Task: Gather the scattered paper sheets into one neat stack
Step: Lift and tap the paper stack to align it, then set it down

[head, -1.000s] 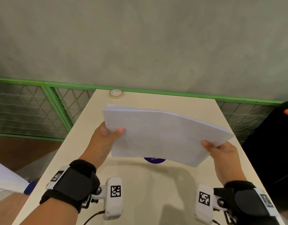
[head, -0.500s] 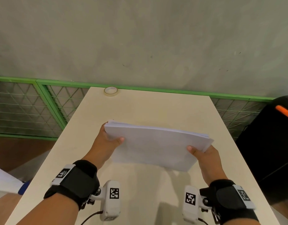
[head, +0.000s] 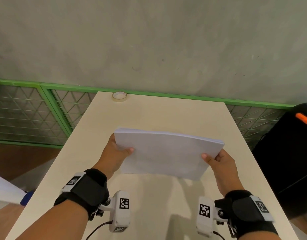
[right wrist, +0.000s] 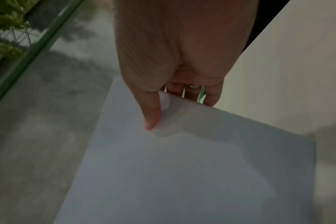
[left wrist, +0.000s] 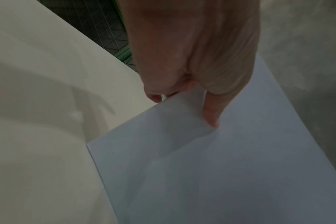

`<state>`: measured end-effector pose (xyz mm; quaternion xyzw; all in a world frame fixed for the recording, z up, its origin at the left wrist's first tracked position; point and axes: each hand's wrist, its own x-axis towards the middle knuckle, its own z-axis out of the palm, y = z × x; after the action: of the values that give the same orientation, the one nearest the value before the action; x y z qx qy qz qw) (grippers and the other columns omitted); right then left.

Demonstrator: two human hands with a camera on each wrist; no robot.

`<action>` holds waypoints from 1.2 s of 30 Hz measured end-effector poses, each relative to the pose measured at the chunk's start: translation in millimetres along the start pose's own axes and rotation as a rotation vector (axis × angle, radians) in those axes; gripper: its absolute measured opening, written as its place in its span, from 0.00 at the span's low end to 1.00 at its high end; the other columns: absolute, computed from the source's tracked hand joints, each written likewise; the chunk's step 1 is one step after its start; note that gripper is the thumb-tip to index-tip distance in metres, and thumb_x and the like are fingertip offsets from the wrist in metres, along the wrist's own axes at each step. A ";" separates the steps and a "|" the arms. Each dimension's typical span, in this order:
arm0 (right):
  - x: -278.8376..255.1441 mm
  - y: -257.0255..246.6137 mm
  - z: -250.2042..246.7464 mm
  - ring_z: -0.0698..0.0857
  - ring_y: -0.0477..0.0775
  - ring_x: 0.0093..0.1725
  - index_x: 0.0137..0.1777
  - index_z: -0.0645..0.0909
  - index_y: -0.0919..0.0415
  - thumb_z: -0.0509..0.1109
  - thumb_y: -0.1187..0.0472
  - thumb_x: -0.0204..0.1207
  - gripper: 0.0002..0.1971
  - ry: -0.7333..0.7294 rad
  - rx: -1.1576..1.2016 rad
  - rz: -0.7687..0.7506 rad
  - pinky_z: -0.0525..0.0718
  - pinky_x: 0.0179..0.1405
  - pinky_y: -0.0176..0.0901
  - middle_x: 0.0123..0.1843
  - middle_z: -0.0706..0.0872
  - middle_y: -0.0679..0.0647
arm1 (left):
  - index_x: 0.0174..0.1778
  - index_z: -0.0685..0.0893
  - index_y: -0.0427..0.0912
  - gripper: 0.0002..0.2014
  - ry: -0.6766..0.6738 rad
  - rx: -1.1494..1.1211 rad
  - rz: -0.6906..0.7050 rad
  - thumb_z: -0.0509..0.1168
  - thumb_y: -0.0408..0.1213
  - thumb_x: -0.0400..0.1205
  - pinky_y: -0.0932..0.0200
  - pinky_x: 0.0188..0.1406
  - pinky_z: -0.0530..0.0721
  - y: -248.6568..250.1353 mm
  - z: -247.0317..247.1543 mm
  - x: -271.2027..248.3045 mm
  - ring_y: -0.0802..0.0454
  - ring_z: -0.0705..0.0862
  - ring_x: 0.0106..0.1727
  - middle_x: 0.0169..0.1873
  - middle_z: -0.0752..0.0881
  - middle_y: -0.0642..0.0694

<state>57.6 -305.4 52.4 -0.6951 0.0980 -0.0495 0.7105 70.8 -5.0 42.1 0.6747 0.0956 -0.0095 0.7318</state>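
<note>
A stack of white paper sheets (head: 166, 153) is held above the middle of the beige table (head: 166, 115), its near edge tipped down toward the tabletop. My left hand (head: 117, 153) pinches the stack's left edge, thumb on top, fingers hidden underneath. At the right edge my right hand (head: 216, 160) pinches it the same way. In the left wrist view the thumb (left wrist: 211, 115) presses on the paper stack (left wrist: 220, 174). In the right wrist view the thumb (right wrist: 152, 115) lies on the sheets (right wrist: 182, 166), fingers below the edge.
A roll of tape (head: 119, 96) lies at the table's far left edge. A green mesh fence (head: 28, 111) and a grey wall stand behind the table. A black bag (head: 287, 161) with an orange strip sits to the right. White paper (head: 4, 191) shows at the lower left, off the table.
The stack has come down and toward me, closer to the tabletop, and its edges look more even. A dark blue mark seen under the stack one second ago is now hidden.
</note>
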 end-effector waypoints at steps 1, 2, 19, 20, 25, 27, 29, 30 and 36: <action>1.7 -1.0 -0.6 0.86 0.43 0.38 0.56 0.80 0.64 0.68 0.75 0.73 0.13 -0.001 -0.001 -0.003 0.83 0.32 0.22 0.45 0.87 0.51 | 0.73 0.70 0.41 0.38 -0.004 -0.010 0.003 0.73 0.29 0.65 0.55 0.56 0.81 0.3 -0.2 -0.3 0.41 0.81 0.65 0.65 0.81 0.40; 2.9 -2.0 -0.8 0.87 0.38 0.36 0.56 0.80 0.63 0.68 0.75 0.73 0.13 0.002 -0.003 -0.006 0.83 0.32 0.21 0.45 0.87 0.51 | 0.73 0.70 0.42 0.39 -0.011 -0.021 0.007 0.73 0.30 0.64 0.55 0.55 0.81 0.9 0.3 -0.7 0.42 0.81 0.64 0.64 0.81 0.40; 2.5 -10.9 10.5 0.81 0.53 0.46 0.62 0.77 0.63 0.59 0.72 0.80 0.14 0.106 -0.172 -0.087 0.76 0.38 0.35 0.51 0.83 0.56 | 0.53 0.81 0.46 0.13 0.037 -0.052 -0.006 0.67 0.24 0.78 0.61 0.44 0.81 13.5 11.0 -5.8 0.51 0.85 0.47 0.47 0.87 0.49; 1.7 -15.3 10.4 0.81 0.49 0.44 0.61 0.77 0.61 0.59 0.72 0.80 0.14 0.110 -0.165 -0.102 0.76 0.38 0.34 0.49 0.83 0.53 | 0.51 0.81 0.48 0.13 0.036 -0.047 0.016 0.67 0.25 0.78 0.61 0.44 0.81 18.0 11.1 -5.7 0.52 0.85 0.47 0.47 0.87 0.50; -0.5 -24.3 3.7 0.80 0.42 0.41 0.56 0.76 0.59 0.63 0.69 0.79 0.09 0.070 -0.201 -0.161 0.78 0.36 0.25 0.45 0.83 0.52 | 0.50 0.82 0.46 0.16 0.026 -0.019 0.087 0.74 0.35 0.67 0.63 0.42 0.81 30.8 2.3 -5.1 0.53 0.84 0.45 0.46 0.86 0.49; -0.9 -19.0 1.2 0.80 0.48 0.43 0.59 0.75 0.60 0.65 0.67 0.78 0.11 0.066 -0.187 -0.132 0.77 0.40 0.33 0.50 0.83 0.57 | 0.46 0.81 0.47 0.14 0.012 0.024 0.095 0.75 0.32 0.69 0.67 0.40 0.80 30.7 2.2 -6.7 0.54 0.83 0.43 0.44 0.85 0.49; -0.4 -12.3 1.0 0.80 0.53 0.49 0.64 0.74 0.60 0.65 0.67 0.78 0.15 0.067 -0.148 -0.092 0.78 0.44 0.38 0.54 0.82 0.57 | 0.50 0.80 0.46 0.13 0.019 0.059 0.081 0.72 0.28 0.75 0.65 0.42 0.79 27.9 4.1 -7.0 0.53 0.83 0.45 0.46 0.85 0.49; 0.0 -9.2 1.6 0.80 0.55 0.52 0.67 0.73 0.58 0.65 0.67 0.78 0.17 0.071 -0.161 -0.080 0.79 0.47 0.41 0.56 0.82 0.56 | 0.54 0.79 0.44 0.13 0.024 0.078 0.069 0.70 0.27 0.76 0.63 0.43 0.79 26.4 4.5 -6.6 0.52 0.83 0.47 0.48 0.85 0.48; -4.3 7.3 3.2 0.78 0.60 0.62 0.70 0.73 0.55 0.64 0.70 0.77 0.22 0.106 -0.321 -0.023 0.75 0.63 0.49 0.64 0.80 0.58 | 0.42 0.76 0.40 0.10 0.019 0.213 0.003 0.66 0.39 0.70 0.51 0.43 0.77 13.2 6.6 -13.3 0.43 0.80 0.43 0.41 0.82 0.42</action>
<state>53.6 -301.1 45.4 -0.7971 0.1341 -0.0779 0.5835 60.5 -11.9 57.6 0.7488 0.0998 -0.0120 0.6551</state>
